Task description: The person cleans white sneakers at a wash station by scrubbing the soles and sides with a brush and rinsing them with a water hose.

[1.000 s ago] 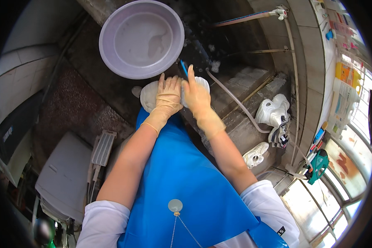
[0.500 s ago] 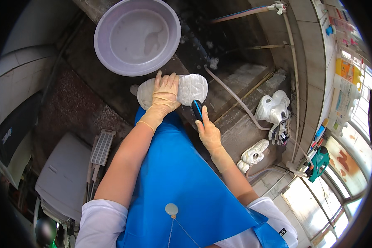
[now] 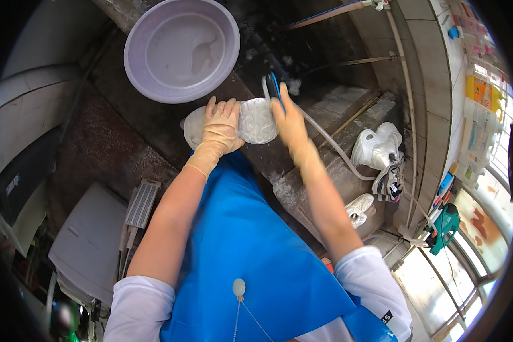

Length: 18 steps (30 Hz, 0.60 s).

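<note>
A white shoe lies sole up in front of me, above my blue apron. My left hand, in a thin pale glove, wraps over the middle of the shoe and grips it. A scrubbing brush with a black and blue handle is in my right hand, gloved too, its fingers closed round the handle. The brush stands at the right end of the sole; whether its pale bristles touch the sole, I cannot tell.
Beyond the shoe stands a round lilac basin with cloudy water. White shoes and a grey-and-white shoe sit on the right ledge, near a pale hose. A green power tool is farther right.
My right hand has carried the brush away from me, from the sole's near edge to its far right end. The left hand still grips the shoe; the view has shifted slightly.
</note>
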Each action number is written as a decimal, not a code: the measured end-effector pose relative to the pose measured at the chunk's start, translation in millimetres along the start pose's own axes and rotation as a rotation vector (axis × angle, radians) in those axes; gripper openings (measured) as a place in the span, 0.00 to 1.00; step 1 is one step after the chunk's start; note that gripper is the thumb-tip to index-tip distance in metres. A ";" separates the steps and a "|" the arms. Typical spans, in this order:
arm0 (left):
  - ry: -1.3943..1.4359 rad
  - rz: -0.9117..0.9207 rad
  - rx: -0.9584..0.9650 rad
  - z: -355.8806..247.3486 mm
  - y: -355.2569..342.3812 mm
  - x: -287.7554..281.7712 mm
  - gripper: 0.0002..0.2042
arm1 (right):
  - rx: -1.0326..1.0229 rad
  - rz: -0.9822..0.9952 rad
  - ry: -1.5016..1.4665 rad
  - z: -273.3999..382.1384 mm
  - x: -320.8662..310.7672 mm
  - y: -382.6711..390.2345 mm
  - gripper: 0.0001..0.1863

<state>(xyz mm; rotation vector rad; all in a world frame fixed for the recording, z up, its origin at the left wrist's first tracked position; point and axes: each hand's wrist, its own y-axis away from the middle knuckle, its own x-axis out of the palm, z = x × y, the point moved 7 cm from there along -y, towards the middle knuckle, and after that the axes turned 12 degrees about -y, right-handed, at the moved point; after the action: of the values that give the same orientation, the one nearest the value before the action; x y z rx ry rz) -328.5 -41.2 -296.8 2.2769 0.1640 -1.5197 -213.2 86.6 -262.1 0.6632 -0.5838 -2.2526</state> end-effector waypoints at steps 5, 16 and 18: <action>-0.012 -0.043 -0.002 5.1 7.2 1.5 0.48 | 0.039 -0.066 -0.173 -90.2 -14.7 54.6 0.29; -0.064 -0.051 -0.011 4.9 8.9 -0.3 0.47 | 0.711 -0.015 -0.895 -88.8 -6.6 92.3 0.21; -0.051 -0.080 -0.004 0.9 6.7 -5.4 0.46 | 0.785 -0.028 -1.044 -104.1 0.5 90.4 0.14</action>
<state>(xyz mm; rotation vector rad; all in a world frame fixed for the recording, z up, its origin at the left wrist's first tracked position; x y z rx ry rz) -329.4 -47.0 -290.5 2.2513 0.2462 -1.6143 -105.2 5.5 -290.1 -0.2643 -2.0077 -2.2271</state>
